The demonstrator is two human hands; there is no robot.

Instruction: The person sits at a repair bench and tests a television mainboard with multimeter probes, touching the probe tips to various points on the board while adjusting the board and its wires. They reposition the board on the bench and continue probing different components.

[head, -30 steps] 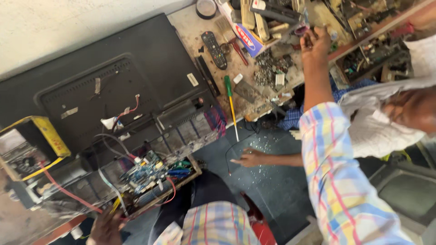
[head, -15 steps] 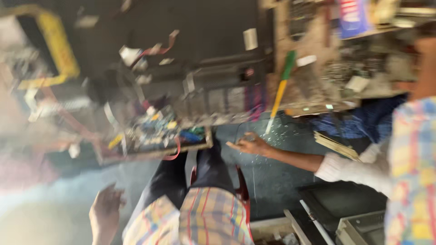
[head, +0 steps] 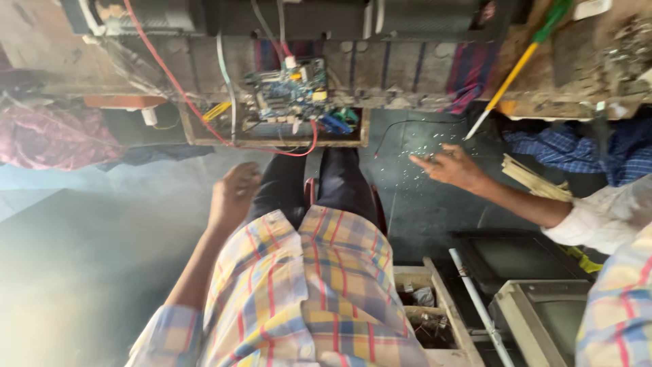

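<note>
One hand low, board untouched

Far left: a pink cloth [head: 47,139] lies bunched below the counter [head: 577,71] edge. A red wire [head: 173,85] runs down from the gear above towards a shallow wooden tray [head: 272,143].

Centre-left: a circuit board [head: 292,92], blue-green with yellow parts, sits in that tray at the counter's front edge, with wires plugged into it. No hand is on it and no tool is at it. Judging from this, the board is laid bare and wired up, but no work on it shows at this moment.

Below it: the person's left hand [head: 234,194] hangs over the lap, well apart from the board. The wrist is relaxed and the forearm runs back to a checked cuff. The grip is together, fingers curled loosely in, with nothing seen inside it.

Centre-right: a co-worker's hand [head: 451,166] reaches in from a white sleeve. Its fingers are spread low over the dark floor [head: 421,204], which is flecked with pale bits.

Above right: a screwdriver [head: 516,68] with a green and yellow handle lies slanted across the counter edge, its tip overhanging. Nobody holds it.

Lower right: a wooden crate [head: 414,278] of scraps sits beside a grey monitor casing [head: 550,312].

Far right: only the person's right sleeve [head: 614,306] shows. The right hand is out of frame, so its grip cannot be told.
</note>
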